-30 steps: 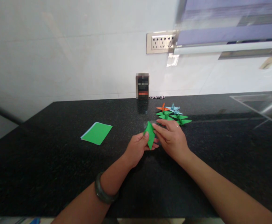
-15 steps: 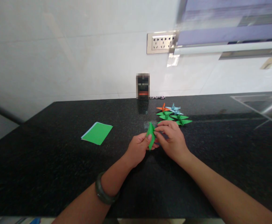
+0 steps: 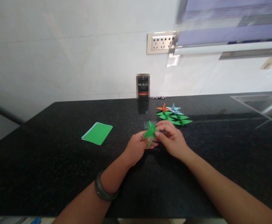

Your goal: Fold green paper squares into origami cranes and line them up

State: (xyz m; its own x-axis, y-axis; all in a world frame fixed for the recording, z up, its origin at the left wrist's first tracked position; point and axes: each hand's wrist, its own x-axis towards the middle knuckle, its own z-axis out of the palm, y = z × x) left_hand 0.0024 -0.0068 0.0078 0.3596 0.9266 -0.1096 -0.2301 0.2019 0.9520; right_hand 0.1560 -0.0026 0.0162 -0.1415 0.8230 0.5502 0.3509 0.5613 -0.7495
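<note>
1. Firstly, at the left of the black speckled countertop [image 3: 44,161], a small stack of green paper sheets [image 3: 97,133] lies flat, with a pale edge showing along its left side. No print is visible on it.
2. The left wrist carries a dark bangle [image 3: 103,188].
3. The left hand [image 3: 137,147] is closed in a pinch. Thumb and fingers grip the lower left part of the folded green piece [image 3: 150,133].
4. The folded green piece sits near the centre of the countertop, raised off it and held between both hands.
   - Its long axis runs near to far.
   - One narrow tip points away from the person toward the wall.
   - The opposite tip points back down toward the person.
   - A short flap juts out to the left.
5. A dark upright object [image 3: 143,86] stands against the wall behind the piece. Its face is blurred, so no label can be read.
6. The right hand [image 3: 172,140] is curled, with fingertips pinching the right side of the piece near its upper tip.
7. A wall socket strip [image 3: 161,43] is mounted above; no writing is legible on it.
8. A cluster of finished paper figures [image 3: 173,114], in orange, pale blue and green, lies just beyond the right hand.
9. A steel sink [image 3: 264,105] occupies the far right.
</note>
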